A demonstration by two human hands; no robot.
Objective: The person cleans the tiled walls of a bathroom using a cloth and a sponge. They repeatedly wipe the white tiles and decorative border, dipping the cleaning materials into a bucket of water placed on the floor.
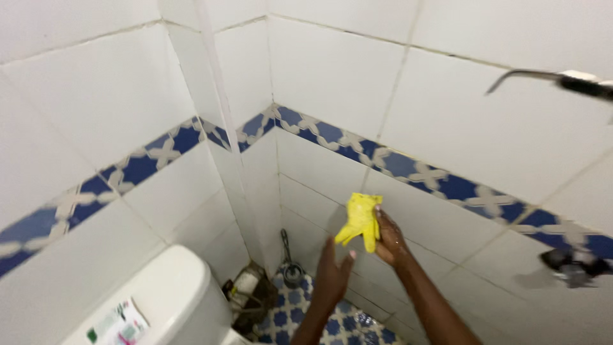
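A crumpled yellow rubber glove (361, 219) is pinched in my right hand (390, 241), held up in front of the white tiled wall. Just below it and to the left is my left hand (333, 273), fingers straight and together, pointing up toward the glove's hanging fingers. The left hand holds nothing and is close to the glove; contact is not clear.
A white toilet cistern (163, 300) with a small packet on its lid sits lower left. A toilet brush (290, 268) and a small holder (249, 291) stand in the corner on the blue patterned floor (332, 322). A metal tap (575, 265) and a shower arm (555, 78) project at right.
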